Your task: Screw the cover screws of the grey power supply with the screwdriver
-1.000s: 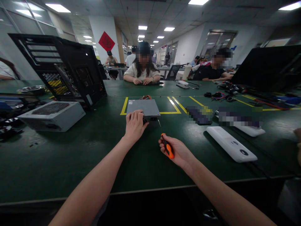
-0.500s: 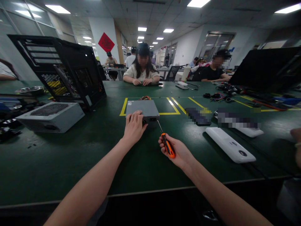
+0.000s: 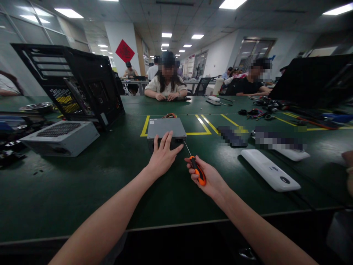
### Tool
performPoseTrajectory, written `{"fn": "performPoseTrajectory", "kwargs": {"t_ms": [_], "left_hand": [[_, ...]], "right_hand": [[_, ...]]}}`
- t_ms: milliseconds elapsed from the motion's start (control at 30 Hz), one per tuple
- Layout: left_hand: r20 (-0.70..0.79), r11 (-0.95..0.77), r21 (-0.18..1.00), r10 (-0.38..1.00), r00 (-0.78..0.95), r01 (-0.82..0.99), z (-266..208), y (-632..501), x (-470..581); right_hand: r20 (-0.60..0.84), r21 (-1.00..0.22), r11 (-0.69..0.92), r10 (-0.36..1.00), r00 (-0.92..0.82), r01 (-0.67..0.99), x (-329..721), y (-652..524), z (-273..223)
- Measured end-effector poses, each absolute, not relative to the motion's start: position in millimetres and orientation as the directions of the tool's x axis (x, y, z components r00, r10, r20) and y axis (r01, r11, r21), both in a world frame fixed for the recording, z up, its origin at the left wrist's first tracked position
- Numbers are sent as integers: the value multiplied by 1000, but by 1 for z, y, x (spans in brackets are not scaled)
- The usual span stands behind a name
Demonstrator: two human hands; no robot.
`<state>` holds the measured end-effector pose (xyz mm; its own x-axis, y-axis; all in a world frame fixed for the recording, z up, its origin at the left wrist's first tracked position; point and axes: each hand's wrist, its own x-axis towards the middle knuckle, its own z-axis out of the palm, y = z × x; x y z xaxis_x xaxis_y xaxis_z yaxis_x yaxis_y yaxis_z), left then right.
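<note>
A grey computer power supply lies on the green table in front of me, its cable bundle showing behind it. Across its near face rests my left hand, fingers spread, the fingertips reaching the top edge. My right hand is closed around the orange and black handle of a screwdriver. The thin shaft points up and left, its tip at the near right corner of the power supply. Whether the tip sits in a screw is too small to tell.
At left stand a black computer case and a second, larger power supply. To the right lie a white device, a blurred dark phone-like object and bundled cables. Across the table sits a person.
My left hand has shifted slightly right and its fingers have spread out over the power supply's near face. My right hand and the screwdriver have barely moved.
</note>
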<state>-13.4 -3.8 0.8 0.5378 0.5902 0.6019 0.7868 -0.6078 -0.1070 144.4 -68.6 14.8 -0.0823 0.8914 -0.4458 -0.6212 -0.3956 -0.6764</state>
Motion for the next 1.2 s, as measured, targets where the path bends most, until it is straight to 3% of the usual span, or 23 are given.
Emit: {"fn": "performPoseTrajectory", "kwargs": {"t_ms": [1200], "left_hand": [[591,-564,-117,622,514,818,1,-3,-9]], "right_hand": [[-431,-675,-360,901,-53,-644,146,-68,13]]}}
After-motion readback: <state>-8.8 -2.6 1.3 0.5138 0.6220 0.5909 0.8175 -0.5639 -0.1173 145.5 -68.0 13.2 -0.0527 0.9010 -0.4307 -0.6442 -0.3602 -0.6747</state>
